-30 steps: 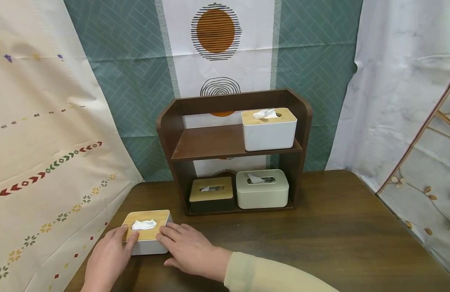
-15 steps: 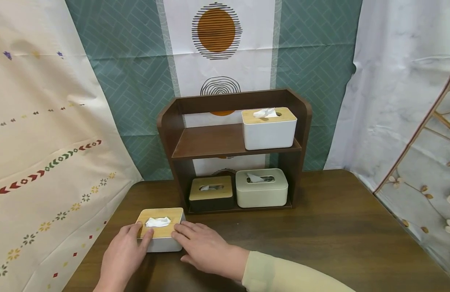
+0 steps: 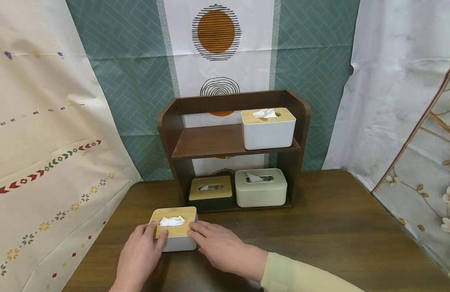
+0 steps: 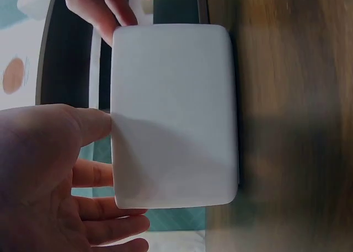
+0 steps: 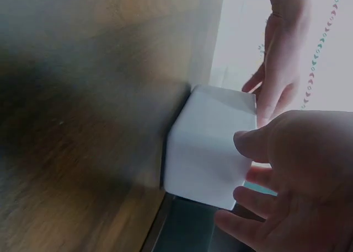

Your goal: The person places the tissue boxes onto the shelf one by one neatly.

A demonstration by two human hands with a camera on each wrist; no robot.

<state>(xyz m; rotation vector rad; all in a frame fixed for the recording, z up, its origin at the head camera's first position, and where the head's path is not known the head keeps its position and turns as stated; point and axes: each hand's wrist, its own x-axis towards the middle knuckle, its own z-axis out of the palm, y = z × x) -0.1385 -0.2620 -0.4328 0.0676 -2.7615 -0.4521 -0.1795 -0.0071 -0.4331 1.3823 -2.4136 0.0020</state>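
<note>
A low white tissue box (image 3: 180, 243) with a light wooden lid stands on the table, left of centre, a white tissue poking from its slot. My left hand (image 3: 138, 255) touches its left front corner, thumb at the lid's front edge. My right hand (image 3: 225, 247) rests its fingers on the right front corner. In the left wrist view the box's white side (image 4: 174, 119) faces the camera, with the left hand's fingers extended past its end. The right wrist view shows the right thumb at the top edge of the box (image 5: 207, 147) and relaxed fingers along its end.
Behind the box stands a dark brown two-tier shelf (image 3: 206, 142). On its upper tier is a taller white tissue box (image 3: 268, 136) with a wooden lid. The lower tier holds a dark, wooden-lidded tissue box (image 3: 210, 202) and a cream tissue box (image 3: 261, 196). Patterned cloths hang around the table (image 3: 338, 227).
The low white tissue box has slid to the right along the table, both hands moving with it and staying at its front corners. The shelf and its boxes have stayed in place.
</note>
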